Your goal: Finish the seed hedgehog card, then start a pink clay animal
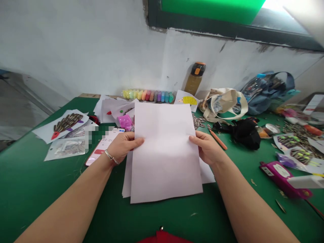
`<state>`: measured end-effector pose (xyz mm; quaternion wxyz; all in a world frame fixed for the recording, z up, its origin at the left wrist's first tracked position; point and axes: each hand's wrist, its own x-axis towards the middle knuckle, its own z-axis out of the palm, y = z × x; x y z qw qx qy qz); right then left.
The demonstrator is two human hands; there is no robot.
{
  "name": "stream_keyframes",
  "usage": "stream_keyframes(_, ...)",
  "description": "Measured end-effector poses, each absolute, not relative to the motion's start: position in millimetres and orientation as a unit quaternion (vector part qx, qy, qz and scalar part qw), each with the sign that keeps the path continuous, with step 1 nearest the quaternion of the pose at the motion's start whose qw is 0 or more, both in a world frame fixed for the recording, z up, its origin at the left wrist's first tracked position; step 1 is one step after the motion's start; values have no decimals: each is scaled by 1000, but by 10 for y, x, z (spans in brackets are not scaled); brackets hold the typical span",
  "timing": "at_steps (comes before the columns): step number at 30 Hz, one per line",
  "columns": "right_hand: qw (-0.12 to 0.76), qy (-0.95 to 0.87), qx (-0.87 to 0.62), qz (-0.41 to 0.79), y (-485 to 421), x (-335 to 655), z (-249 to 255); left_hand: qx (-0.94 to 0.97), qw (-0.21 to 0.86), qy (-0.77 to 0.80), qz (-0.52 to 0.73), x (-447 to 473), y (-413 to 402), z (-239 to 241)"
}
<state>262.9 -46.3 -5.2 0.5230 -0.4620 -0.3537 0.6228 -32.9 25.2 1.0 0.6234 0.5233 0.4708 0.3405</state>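
White paper [165, 168], pinched at opposite edges by left grip [123, 146] and right grip [209, 148], presumably to hold flat above bench [108, 216].

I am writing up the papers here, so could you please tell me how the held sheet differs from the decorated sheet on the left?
The held sheet shows a blank face, while the decorated sheet carries a seed-covered animal with a red head. The held sheet is gripped at its sides by the left hand and right hand; the decorated sheet lies untouched, overlapping other items. Both look like pale paper.
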Motion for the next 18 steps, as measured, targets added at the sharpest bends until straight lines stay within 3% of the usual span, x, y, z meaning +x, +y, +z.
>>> stream_keyframes(4,469,-342,-485,654,-481,2620,-38,523,621,472,344,-328,253,7)
stream_keyframes(18,521,-332,-495,611,-494,2595,4,492,638,483,343,-311,203,96)
